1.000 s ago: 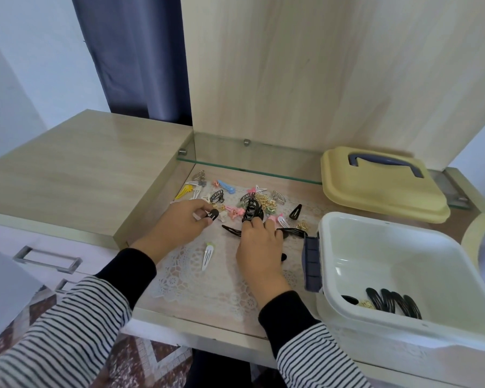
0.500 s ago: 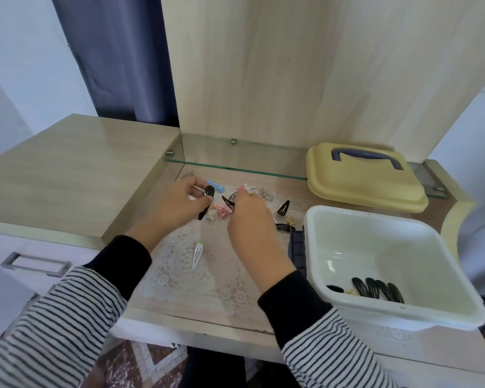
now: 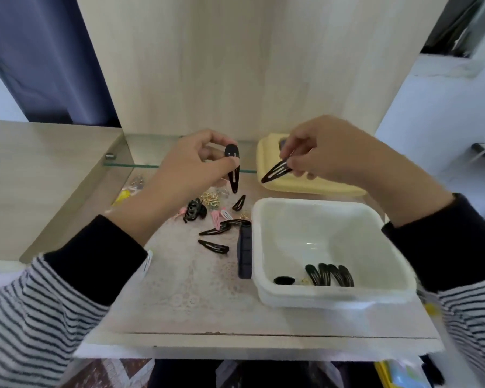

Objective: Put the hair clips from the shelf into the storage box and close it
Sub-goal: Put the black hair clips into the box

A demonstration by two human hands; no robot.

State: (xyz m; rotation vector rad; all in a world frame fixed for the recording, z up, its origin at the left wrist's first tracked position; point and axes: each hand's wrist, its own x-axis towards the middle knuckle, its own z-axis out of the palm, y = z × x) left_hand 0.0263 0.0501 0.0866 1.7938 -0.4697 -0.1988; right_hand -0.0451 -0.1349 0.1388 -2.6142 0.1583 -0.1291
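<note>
My left hand point(image 3: 191, 169) pinches a black snap clip point(image 3: 233, 168) that hangs point down above the pile of clips point(image 3: 213, 217) on the shelf. My right hand point(image 3: 328, 152) pinches another black snap clip point(image 3: 276, 172) in the air, over the yellow lid point(image 3: 311, 186) and behind the white storage box point(image 3: 333, 295). The box stands open at the right, with several black clips point(image 3: 329, 275) lying in its near corner. More black, pink and gold clips lie on the lace mat point(image 3: 196, 278) left of the box.
A dark blue latch point(image 3: 244, 253) sits on the box's left side. A glass shelf edge point(image 3: 140, 165) runs behind the clips. A wooden panel point(image 3: 235, 65) rises at the back, a wooden top point(image 3: 45, 169) lies to the left, and the shelf's front edge point(image 3: 235, 340) is near me.
Both hands have lifted off the shelf, each with a black snap clip. My right hand has moved right, toward the box and lid.
</note>
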